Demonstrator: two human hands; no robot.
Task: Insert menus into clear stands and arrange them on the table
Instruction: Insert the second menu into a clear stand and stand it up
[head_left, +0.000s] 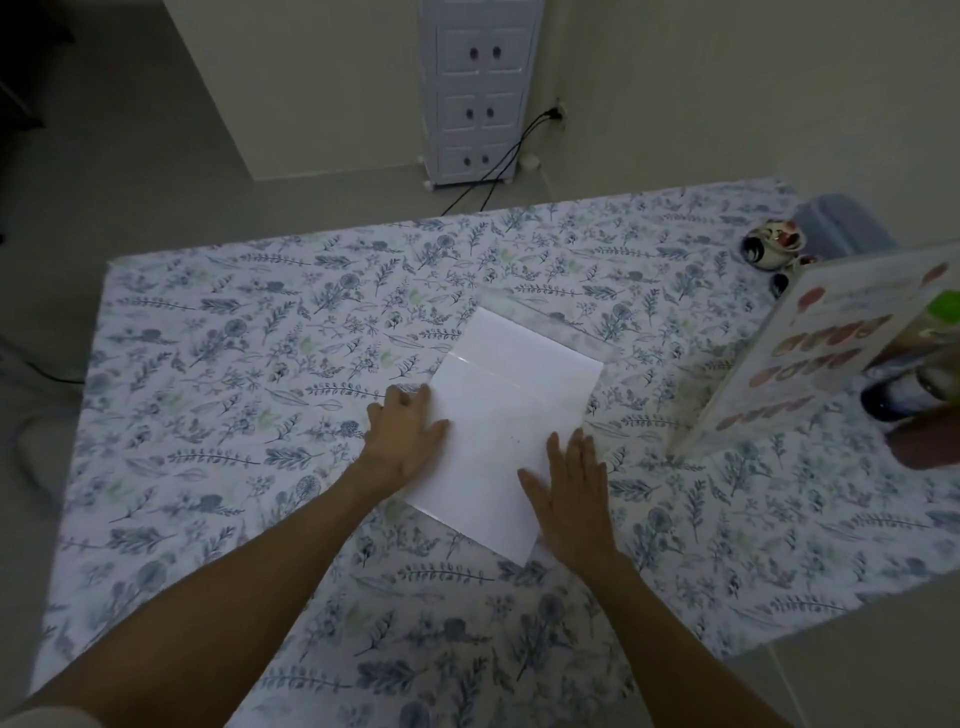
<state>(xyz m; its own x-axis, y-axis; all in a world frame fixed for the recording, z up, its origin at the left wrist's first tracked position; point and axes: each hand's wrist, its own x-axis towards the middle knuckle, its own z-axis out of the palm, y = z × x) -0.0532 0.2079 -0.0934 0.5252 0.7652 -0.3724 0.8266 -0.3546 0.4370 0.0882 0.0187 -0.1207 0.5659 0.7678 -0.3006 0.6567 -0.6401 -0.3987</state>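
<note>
A white menu sheet (506, 415) lies blank side up in the middle of the table (208, 364), partly slid into a clear stand (561, 325) that lies flat at its far end. My left hand (402, 434) rests flat on the sheet's left edge, fingers spread. At the sheet's near right corner my right hand (569, 491) presses flat as well. A second stand with a printed colour menu (810, 358) stands upright at the right of the table.
The table has a floral cloth. A small painted ceramic piece (774, 247) sits at the far right edge. Beyond the table stand a white drawer cabinet (480, 88) and black cables (498, 166) on the floor.
</note>
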